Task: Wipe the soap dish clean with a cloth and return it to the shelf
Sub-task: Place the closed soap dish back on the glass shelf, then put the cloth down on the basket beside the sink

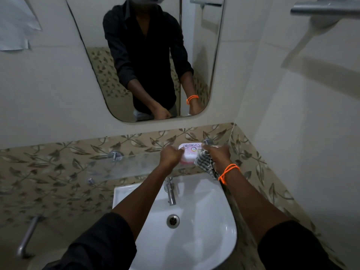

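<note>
Pink-and-white soap dish [190, 154], lidded, printed top, at centre frame over the right end of the glass shelf [124, 166]; whether it rests on the glass or is held just above it cannot be told. Left hand [171, 156]: fingers curled round the dish's left end. Right hand [219, 155]: closed on a bunched checked cloth [206, 164], which touches the dish's right end and hangs toward the wrist with its orange band [227, 173]. Progress, judged: wiping looks to be under way at the shelf itself, or the dish is being set back; cleanliness of the dish cannot be read. Left to do: finish wiping if unfinished, let go with the dish seated on the glass. Below: tap [170, 191], white basin [224, 211]. Above: mirror [97, 78].
</note>
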